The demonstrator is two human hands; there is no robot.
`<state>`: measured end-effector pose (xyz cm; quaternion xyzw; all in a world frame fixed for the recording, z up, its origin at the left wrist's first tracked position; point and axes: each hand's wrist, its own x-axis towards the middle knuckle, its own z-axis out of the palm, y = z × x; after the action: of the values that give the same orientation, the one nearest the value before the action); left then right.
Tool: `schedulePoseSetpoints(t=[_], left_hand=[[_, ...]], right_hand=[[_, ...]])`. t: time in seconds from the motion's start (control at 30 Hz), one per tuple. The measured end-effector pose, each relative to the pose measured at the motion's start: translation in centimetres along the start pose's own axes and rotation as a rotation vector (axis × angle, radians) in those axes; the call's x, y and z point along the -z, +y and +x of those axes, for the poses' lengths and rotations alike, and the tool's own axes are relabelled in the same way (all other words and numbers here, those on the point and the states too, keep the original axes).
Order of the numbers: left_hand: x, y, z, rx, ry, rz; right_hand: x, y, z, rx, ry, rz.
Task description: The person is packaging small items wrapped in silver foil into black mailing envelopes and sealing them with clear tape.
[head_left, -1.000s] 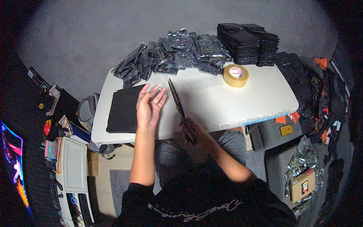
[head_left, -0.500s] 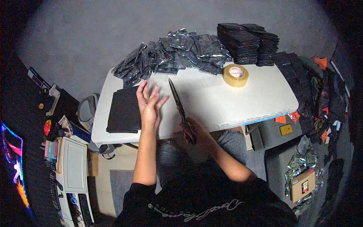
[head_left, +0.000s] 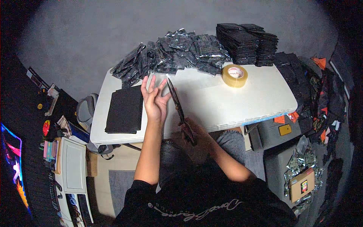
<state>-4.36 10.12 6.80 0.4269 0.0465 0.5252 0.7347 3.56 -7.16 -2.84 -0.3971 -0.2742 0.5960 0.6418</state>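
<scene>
While the right fingers [head_left: 185, 131] grip dark scissors [head_left: 177, 104], the left fingers [head_left: 145, 86] are spread.

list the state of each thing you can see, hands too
left hand: open, fingers spread
right hand: closed around the scissors' handles
scissors: held up, blades apparently shut, tips pointing away from the person
tape roll: lying on its flat side
black sheets: lying flat in a low stack
wrapped dark packs: heaped loosely
tall black stacks: side by side, upright
yellow phone: lying flat
</scene>
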Motion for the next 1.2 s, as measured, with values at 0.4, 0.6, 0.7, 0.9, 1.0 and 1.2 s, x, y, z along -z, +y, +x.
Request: schedulePoseSetpoints(t=[0.4,0.6,0.7,0.9,1.0,1.2], left_hand=[[1.1,-0.1,0.4,0.011,-0.037,-0.068],[0.9,0.2,0.3,0.002,-0.031,-0.074],[0.8,0.4,0.1,-0.008,-0.046,-0.07],[0.0,0.8,-0.2,-0.032,-0.063,-0.034],[0.2,1.1,-0.4,-0.037,-0.072,-0.029],[-0.6,1.4,-0.5,-0.034,-0.027,-0.001]], right_hand=[[0.5,1.8,-3.8,0.082,-0.134,-0.347],[-0.1,1.2,-4.8,0.044,-0.14,-0.116],[-0.4,0.7,-4.5,0.078,-0.092,-0.104],[0.7,0.2,-2.4,-0.014,0.019,-0.083],[-0.1,-0.4,-1.8,0.045,-0.043,-0.14],[1.4,1.3,-0.3,0.318,0.021,-0.443]])
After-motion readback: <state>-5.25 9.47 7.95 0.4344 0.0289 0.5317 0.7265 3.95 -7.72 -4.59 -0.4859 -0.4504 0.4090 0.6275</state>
